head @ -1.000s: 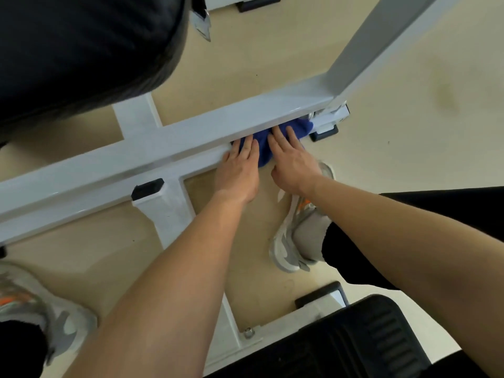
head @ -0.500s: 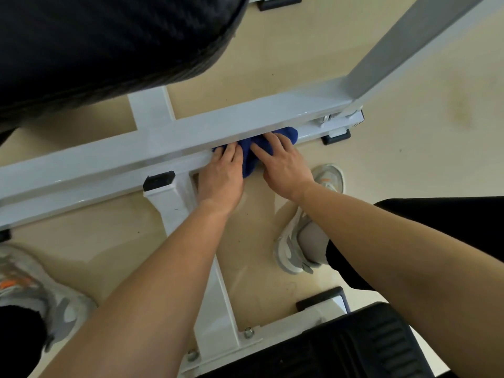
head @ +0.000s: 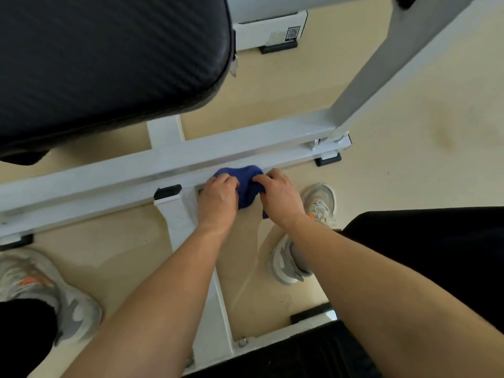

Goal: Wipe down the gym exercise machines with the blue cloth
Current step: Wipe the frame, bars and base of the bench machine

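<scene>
head view, looking down. both hands meet at the blue cloth (head: 246, 184), which is bunched into a lump against the near edge of the white crossbar (head: 109, 175) of the machine frame. left hand (head: 218, 199): fingers curled and pressed together, their tips dug into the left side of the cloth. right hand (head: 281, 197): fingers curled likewise, gripping the cloth's right side; i cannot tell where either thumb lies. the cloth fills the gap between the two sets of fingers, and a tail of it shows below the right palm. just left of the left fingers i see a black end cap (head: 167, 191) on a white leg (head: 177, 214) that runs back under the left forearm. beyond the fingertips, past the crossbar, a black pad (head: 109, 58) fills the upper left; a grey upright (head: 381, 64) rises from the bar's end, well to the right of the right fingers. a pale sneaker (head: 321, 200) stands just right of the right hand, on the beige floor (head: 409, 132); a second sneaker (head: 41, 285) sits near the lower left.
</scene>
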